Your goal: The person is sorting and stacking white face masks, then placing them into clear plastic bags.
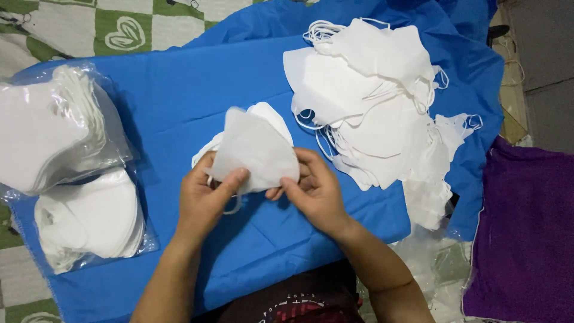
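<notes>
My left hand [206, 197] and my right hand [314, 188] together hold a small stack of folded white face masks [254, 146] over a blue cloth [179, 101]. The left thumb presses the front of the stack, and an ear loop hangs below it. The right fingers pinch the stack's lower right edge. A loose pile of white masks [371, 101] with tangled ear loops lies to the right on the cloth, apart from my hands.
Two clear plastic bags of stacked white masks lie at the left, an upper bag [51, 125] and a lower bag [89, 218]. A purple cloth [526, 233] lies at the right. A green and white checked sheet [119, 27] shows beyond the blue cloth.
</notes>
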